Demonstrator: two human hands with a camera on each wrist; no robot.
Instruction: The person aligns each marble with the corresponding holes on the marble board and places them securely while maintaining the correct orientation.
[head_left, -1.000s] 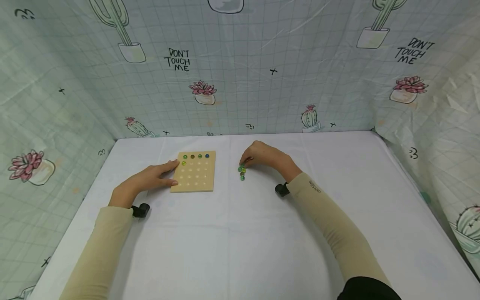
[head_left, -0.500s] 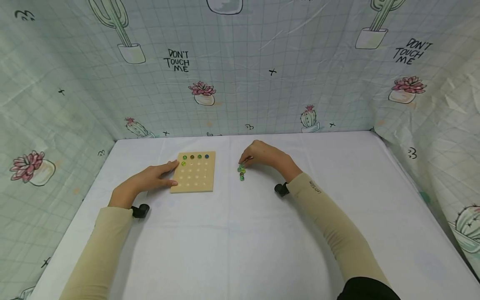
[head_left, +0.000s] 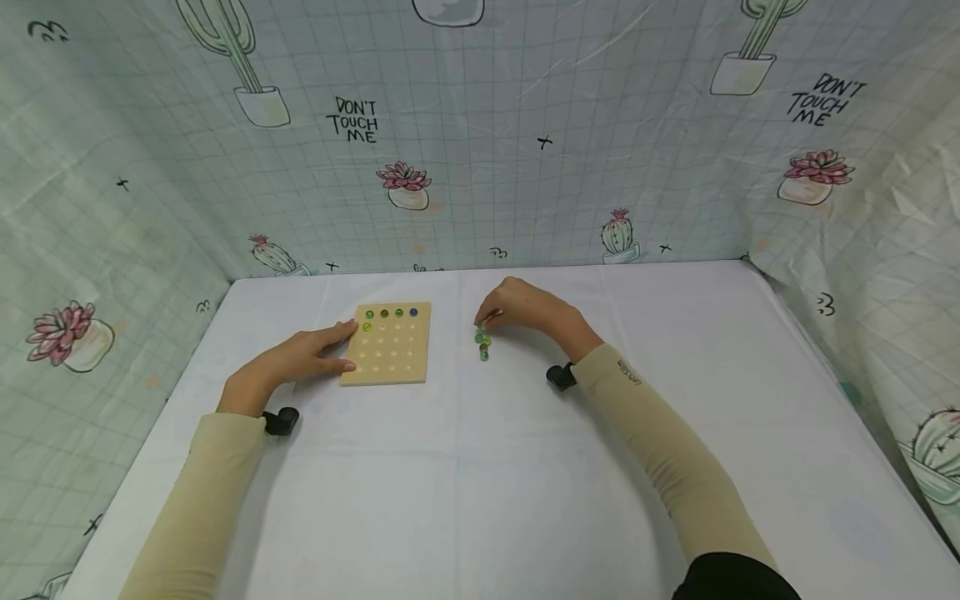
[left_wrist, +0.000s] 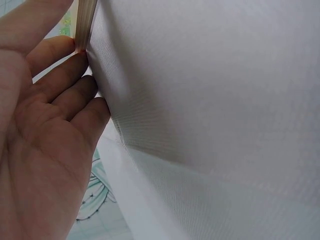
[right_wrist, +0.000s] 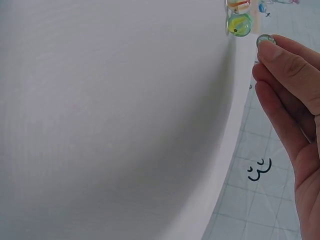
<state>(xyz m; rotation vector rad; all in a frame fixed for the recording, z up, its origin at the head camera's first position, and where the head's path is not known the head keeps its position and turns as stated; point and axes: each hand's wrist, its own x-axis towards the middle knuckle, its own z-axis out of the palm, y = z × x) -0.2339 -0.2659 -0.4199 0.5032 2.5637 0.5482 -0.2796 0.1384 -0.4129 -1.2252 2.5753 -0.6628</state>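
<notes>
A pale wooden board (head_left: 408, 350) with rows of round hollows lies left of centre on the table. Several marbles sit along its far row, and a yellow-green marble (head_left: 367, 327) begins the second row. My left hand (head_left: 302, 353) touches the board's left edge with thumb and fingertips, its fingers fairly straight; the left wrist view shows the hand (left_wrist: 47, 135) against the board's side (left_wrist: 85, 25). My right hand (head_left: 525, 305) pinches a clear greenish marble (right_wrist: 266, 38) between thumb and index finger. Beside and below it, loose marbles (head_left: 483, 354) form a short line on the cloth.
A white cloth (head_left: 450, 483) covers the table. Patterned sheeting (head_left: 480, 150) with cactus drawings hangs behind it and at both sides. In the right wrist view, a yellow-swirled marble (right_wrist: 239, 25) and an orange-striped marble (right_wrist: 239, 5) lie near the held one.
My right hand has shifted slightly left and up at the marbles. The left hand and the board have stayed in place.
</notes>
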